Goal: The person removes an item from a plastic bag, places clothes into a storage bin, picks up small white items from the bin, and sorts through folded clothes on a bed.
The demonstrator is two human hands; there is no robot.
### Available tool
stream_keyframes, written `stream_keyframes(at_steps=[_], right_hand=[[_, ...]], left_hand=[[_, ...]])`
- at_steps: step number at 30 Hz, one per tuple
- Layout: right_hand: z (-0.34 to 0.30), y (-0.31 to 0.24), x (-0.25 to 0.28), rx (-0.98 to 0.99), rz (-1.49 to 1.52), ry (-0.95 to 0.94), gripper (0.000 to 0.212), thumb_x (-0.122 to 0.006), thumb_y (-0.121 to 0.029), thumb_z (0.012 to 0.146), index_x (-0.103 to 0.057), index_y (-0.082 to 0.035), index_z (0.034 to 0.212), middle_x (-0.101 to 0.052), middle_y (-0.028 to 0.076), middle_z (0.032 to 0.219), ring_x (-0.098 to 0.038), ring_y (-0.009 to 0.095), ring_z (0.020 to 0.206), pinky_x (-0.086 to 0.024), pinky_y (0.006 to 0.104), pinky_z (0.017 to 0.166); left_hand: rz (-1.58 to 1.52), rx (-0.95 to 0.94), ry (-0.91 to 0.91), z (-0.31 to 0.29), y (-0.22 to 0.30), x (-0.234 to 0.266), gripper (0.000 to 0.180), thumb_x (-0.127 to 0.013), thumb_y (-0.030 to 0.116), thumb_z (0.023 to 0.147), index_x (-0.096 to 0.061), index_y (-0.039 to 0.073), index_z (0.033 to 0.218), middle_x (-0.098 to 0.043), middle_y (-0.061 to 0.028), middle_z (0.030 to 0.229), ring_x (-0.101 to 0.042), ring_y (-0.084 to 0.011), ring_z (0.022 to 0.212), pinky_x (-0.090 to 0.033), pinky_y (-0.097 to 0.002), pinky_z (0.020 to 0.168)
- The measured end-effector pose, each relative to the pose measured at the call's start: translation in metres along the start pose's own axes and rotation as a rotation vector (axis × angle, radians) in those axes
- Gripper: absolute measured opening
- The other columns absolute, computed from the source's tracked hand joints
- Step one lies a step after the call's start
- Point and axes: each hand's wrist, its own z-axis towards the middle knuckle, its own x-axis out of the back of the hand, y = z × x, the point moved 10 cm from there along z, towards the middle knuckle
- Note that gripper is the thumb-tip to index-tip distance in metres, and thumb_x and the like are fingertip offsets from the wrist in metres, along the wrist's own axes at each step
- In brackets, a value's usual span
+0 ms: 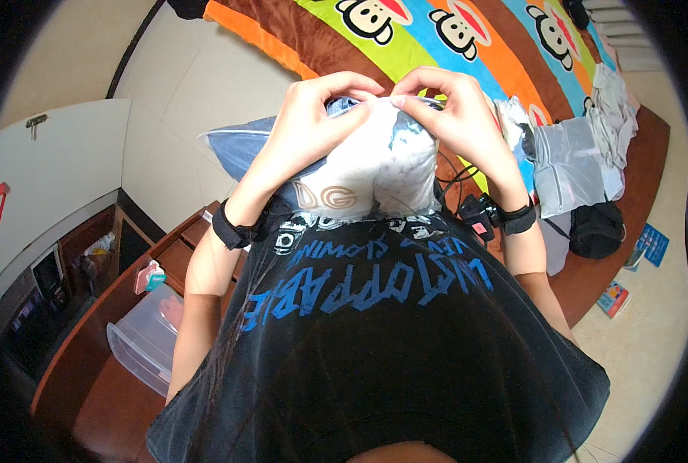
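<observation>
In front of my chest is a packed clear zip bag (pixel 352 166), with white printed cloth and blue denim showing through its sides. My left hand (pixel 313 119) pinches the bag's top edge between thumb and fingers. Close beside it, my right hand (pixel 456 112) grips the same edge, its thumb laid along the rim. A bit of blue denim shows between the left thumb and fingers. One pointed corner of the bag sticks out to the left. The slider of the zip cannot be made out.
A striped blanket (pixel 429 42) covers the bed ahead. To the right lie a frosted zip bag (pixel 568 166), crumpled pale clothes (pixel 612 116) and a black bundle (pixel 597 230). Books (pixel 612 299) rest on the floor. At the left, a clear plastic box (pixel 139 339) sits on brown wood.
</observation>
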Motion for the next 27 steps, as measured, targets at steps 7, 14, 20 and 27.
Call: stream_keyframes(at_steps=[7, 14, 20, 27], right_hand=[[0.001, -0.002, -0.001, 0.097, -0.080, 0.013, 0.018, -0.059, -0.015, 0.075, -0.060, 0.003, 0.078, -0.061, 0.009, 0.068, -0.058, 0.012, 0.065, -0.045, 0.0246, 0.060], [0.004, -0.002, -0.006, 0.114, -0.029, -0.086, 0.020, -0.060, -0.018, 0.075, -0.060, 0.001, 0.078, -0.060, 0.008, 0.069, -0.057, 0.012, 0.067, -0.045, 0.0252, 0.062], [0.004, -0.002, -0.009, 0.114, -0.004, -0.092, 0.020, -0.059, -0.019, 0.077, -0.060, 0.001, 0.081, -0.060, 0.007, 0.072, -0.057, 0.012, 0.072, -0.045, 0.0250, 0.066], [0.001, 0.000, -0.007, 0.137, 0.034, -0.043, 0.019, -0.058, -0.017, 0.078, -0.060, 0.002, 0.081, -0.061, 0.007, 0.073, -0.058, 0.012, 0.072, -0.046, 0.0253, 0.068]], left_hand=[[0.056, -0.033, -0.040, 0.002, -0.004, -0.002, 0.017, -0.059, 0.010, 0.078, -0.062, -0.002, 0.090, -0.063, -0.0060, 0.086, -0.057, -0.0107, 0.082, -0.045, -0.0249, 0.076], [0.035, -0.009, -0.049, 0.001, -0.012, -0.004, 0.017, -0.061, 0.011, 0.078, -0.062, -0.002, 0.090, -0.063, -0.0053, 0.085, -0.056, -0.0096, 0.080, -0.044, -0.0234, 0.074], [0.036, -0.040, -0.029, 0.002, -0.015, -0.001, 0.017, -0.061, 0.011, 0.078, -0.063, -0.001, 0.090, -0.063, -0.0046, 0.084, -0.056, -0.0090, 0.078, -0.045, -0.0229, 0.073], [0.043, -0.050, 0.017, 0.003, -0.012, -0.001, 0.020, -0.065, 0.017, 0.075, -0.065, 0.000, 0.086, -0.064, -0.0065, 0.077, -0.059, -0.0103, 0.072, -0.047, -0.0243, 0.066]])
